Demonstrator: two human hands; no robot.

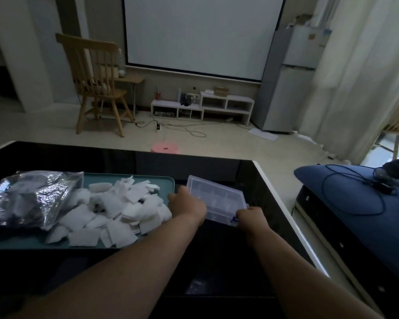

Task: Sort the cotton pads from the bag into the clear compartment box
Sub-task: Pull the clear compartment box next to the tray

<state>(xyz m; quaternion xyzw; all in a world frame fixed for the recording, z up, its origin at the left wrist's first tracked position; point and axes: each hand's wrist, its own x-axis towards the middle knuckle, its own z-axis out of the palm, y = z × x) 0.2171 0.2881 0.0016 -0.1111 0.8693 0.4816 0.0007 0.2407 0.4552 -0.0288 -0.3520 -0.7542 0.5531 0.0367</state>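
A clear compartment box with its lid closed lies on the black table, just right of a teal tray. My left hand grips the box's left edge. My right hand holds its near right corner at a blue latch. Several white cotton pads lie heaped on the tray. A crinkled clear plastic bag rests on the tray's left part with more pads inside.
The black table ends in a white edge at the right. Beyond that stands a dark unit with a blue cushion and a black cable on it. A pink stool sits past the far edge.
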